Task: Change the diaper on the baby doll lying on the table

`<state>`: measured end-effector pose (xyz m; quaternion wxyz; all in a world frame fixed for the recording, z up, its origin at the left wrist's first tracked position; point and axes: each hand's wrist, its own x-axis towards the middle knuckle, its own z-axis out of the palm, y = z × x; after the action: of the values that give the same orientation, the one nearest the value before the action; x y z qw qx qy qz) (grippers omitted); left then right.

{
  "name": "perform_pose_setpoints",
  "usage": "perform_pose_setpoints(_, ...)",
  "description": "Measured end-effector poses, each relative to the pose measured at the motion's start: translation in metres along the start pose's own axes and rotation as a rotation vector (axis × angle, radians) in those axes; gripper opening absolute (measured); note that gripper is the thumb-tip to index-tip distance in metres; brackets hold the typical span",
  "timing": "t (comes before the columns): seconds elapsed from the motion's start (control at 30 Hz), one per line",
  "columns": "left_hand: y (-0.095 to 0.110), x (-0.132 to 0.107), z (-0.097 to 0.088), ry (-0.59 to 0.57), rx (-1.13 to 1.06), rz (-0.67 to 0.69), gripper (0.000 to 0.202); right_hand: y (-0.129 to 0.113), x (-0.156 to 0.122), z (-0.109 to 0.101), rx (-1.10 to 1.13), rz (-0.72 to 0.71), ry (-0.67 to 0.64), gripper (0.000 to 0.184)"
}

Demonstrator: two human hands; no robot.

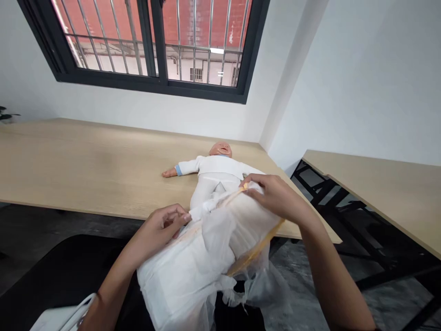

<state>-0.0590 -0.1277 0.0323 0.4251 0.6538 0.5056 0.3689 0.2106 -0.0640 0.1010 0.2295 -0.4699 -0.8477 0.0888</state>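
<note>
My left hand (pixel 168 223) is closed in a pinch on the upper left edge of a thin, translucent plastic bag (pixel 217 234). With thumb and fingers together, my right hand (pixel 267 188) grips the same bag by its yellow-trimmed upper edge. White padded bundles that look like diapers (pixel 175 280) show through the film, and the bag hangs over my lap at the table's front edge. Just beyond it a baby doll (pixel 220 168) lies on its back in a white suit with blue cuffs. Its lower legs are hidden by the bag.
The doll rests on a light wooden table (pixel 86 161) against a white wall. A second wooden table (pixel 386 184) with black legs stands to the right, past a gap. A barred window (pixel 155 85) is above. A white object with a cable (pixel 65 317) lies at the lower left.
</note>
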Motion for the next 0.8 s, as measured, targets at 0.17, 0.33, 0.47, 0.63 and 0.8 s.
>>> perform_pose_setpoints(0.17,-0.017,0.006,0.004,-0.048,0.060,0.002,0.038,0.053,0.048,0.022,0.133,0.009,-0.181,0.019)
perform_pose_setpoints(0.33,-0.024,0.007,0.011,0.046,0.269,0.059,0.038,0.060,0.043,0.038,0.040,-0.005,-0.071,0.012)
perform_pose_setpoints(0.47,-0.020,0.006,0.017,0.026,0.164,0.041,0.030,0.020,0.011,0.044,-0.105,-0.064,0.280,0.021)
perform_pose_setpoints(0.63,-0.011,0.000,0.024,-0.043,-0.012,0.006,0.027,-0.020,0.003,0.071,-0.053,-0.137,0.292,0.058)
perform_pose_setpoints(0.8,-0.009,-0.007,0.024,-0.069,-0.066,-0.005,0.027,0.005,0.032,0.074,0.019,0.058,0.320,0.008)
